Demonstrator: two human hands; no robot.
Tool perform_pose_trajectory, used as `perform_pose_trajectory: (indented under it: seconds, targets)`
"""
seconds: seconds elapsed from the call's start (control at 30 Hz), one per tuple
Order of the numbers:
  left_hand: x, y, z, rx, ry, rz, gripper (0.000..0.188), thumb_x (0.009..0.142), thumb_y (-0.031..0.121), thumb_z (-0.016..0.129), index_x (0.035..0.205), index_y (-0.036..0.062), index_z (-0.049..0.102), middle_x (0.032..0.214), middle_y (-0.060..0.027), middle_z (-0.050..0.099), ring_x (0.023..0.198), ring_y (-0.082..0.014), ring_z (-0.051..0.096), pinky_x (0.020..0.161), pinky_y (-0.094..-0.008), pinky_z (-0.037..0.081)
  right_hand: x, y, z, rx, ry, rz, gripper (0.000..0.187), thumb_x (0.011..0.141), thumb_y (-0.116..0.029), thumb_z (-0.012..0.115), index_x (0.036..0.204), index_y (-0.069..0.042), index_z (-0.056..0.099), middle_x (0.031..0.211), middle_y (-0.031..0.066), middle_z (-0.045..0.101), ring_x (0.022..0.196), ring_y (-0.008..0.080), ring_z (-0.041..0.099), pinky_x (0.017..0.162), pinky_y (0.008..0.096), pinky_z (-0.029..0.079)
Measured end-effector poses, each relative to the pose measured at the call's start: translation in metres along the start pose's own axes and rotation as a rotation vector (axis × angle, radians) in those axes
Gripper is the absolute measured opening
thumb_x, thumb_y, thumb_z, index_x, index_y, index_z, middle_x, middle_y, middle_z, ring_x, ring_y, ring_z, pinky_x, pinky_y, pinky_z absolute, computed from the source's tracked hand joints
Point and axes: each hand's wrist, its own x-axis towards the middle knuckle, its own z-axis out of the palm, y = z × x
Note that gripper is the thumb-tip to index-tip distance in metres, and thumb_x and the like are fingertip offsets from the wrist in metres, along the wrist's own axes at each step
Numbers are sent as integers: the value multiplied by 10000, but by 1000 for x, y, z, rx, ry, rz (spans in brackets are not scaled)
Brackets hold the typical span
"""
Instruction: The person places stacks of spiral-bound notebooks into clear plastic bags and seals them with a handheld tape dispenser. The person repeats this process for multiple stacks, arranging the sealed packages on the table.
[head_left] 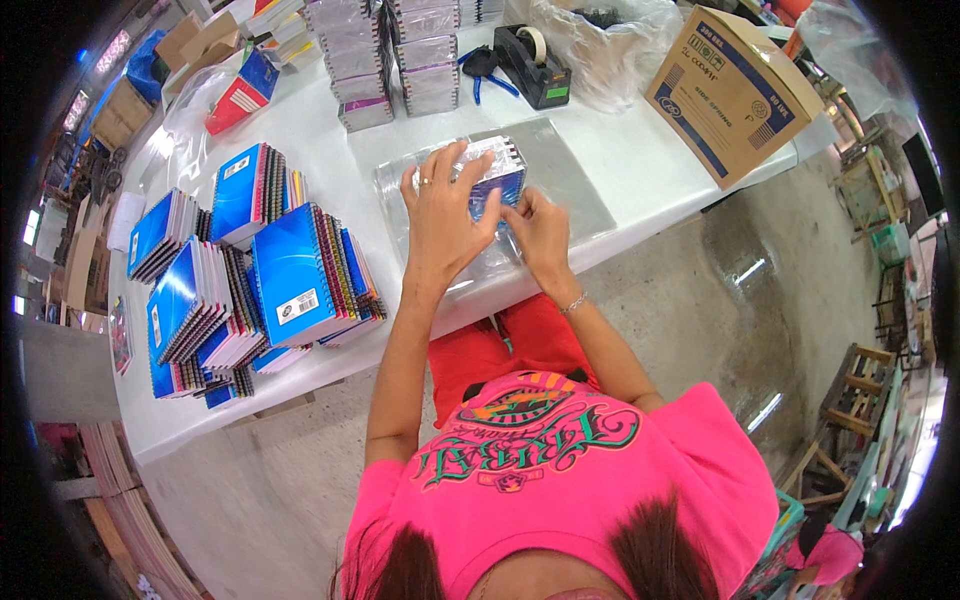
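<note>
A small bundle of spiral notebooks (pixel 509 158), shiny as if under clear plastic, sits before me on flat clear plastic sheets (pixel 572 178). My left hand (pixel 449 212) lies over its left side. Its fingers are spread across the top and the thumb presses the near side. At the bundle's near right corner, my right hand (pixel 540 234) is closed in a pinch, apparently on the clear plastic wrapper. The pinched edge is mostly hidden by the fingertips.
Stacks of blue spiral notebooks (pixel 290 262) cover the table's left side. Wrapped notebook bundles (pixel 352 65) rise at the back, beside blue-handled pliers (pixel 483 68) and a black tape dispenser (pixel 545 75). A cardboard box (pixel 730 95) stands right, near the white table's (pixel 655 195) edge.
</note>
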Motion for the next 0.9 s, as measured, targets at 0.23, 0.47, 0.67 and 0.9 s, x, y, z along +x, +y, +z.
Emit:
perform_pose_trajectory:
  seconds: [0.23, 0.47, 0.67, 0.9]
  targets:
    - [48, 2, -1, -50, -319, -71, 854, 671, 282, 818, 1416, 165, 416, 1292, -150, 540, 1170, -334, 530, 1059, -524, 265, -40, 12, -14, 678, -697, 629, 302, 888, -359, 707, 840, -76, 610, 599, -7, 566, 520, 148, 519, 482, 280, 438]
    - [9, -8, 5, -1237, 334, -285, 870, 773, 111, 784, 1491, 191, 300, 1264, -115, 539, 1173, -219, 537, 1001, -402, 439, -4, -12, -1, 1442, -589, 422, 516, 924, -206, 663, 1356, -61, 421, 1233, 85, 569, 1086, 190, 577, 962, 342, 459]
    - [-34, -15, 27, -1338, 343, -362, 861, 811, 79, 760, 1488, 25, 231, 1379, -141, 432, 1265, -220, 463, 1066, -335, 391, 66, -34, -40, 1137, -680, 11, 840, 770, -50, 785, 1454, -68, 297, 1354, 100, 489, 1246, 208, 484, 1058, 365, 397]
    - [-41, -20, 46, -1204, 35, -437, 1037, 724, 169, 856, 1492, 66, 166, 1368, -158, 450, 1257, -261, 470, 1065, -372, 390, 55, 21, -12, 718, -789, -8, 1097, 617, -30, 851, 1504, -52, 206, 1420, 130, 432, 1318, 241, 400, 1130, 363, 293]
